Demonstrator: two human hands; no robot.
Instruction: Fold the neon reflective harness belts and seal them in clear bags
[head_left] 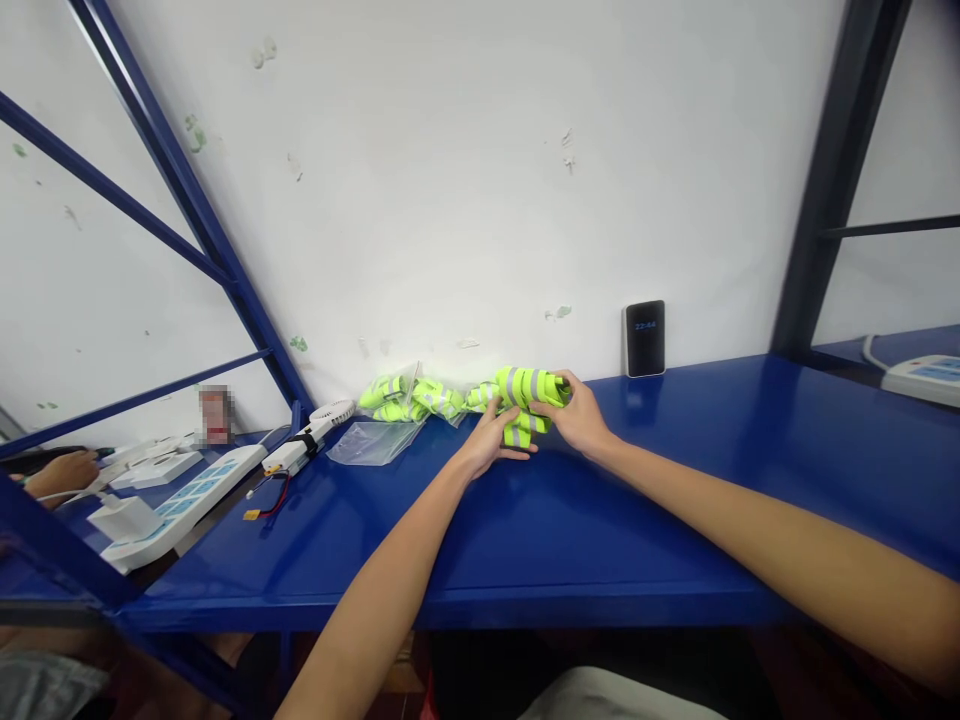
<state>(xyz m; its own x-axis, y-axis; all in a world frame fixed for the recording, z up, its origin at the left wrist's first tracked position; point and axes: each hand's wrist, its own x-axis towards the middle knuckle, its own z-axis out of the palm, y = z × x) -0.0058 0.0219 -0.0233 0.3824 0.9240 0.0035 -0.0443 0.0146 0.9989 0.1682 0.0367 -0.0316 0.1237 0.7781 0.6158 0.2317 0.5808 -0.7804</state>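
A neon-yellow reflective vest [525,385] with silver bands, folded into a thick roll, is held over the blue table between my hands. My left hand [491,440] grips its lower left side, thumb on top and some fingers stretched out beneath a hanging fold. Around the roll's right end my right hand [574,415] is closed, with part of the fingers hidden behind the cloth. To the left, against the wall, lie more yellow reflective bundles [394,395] in clear plastic bags. A flat, clear plastic bag [375,442] rests in front of them.
On the blue table [637,520], a black phone-like device [645,340] leans against the wall. At left are a white handheld fan [330,415], a cable with a yellow connector [262,512] and a white power strip [191,505]. Another person's hand [67,475] shows beyond the blue frame.
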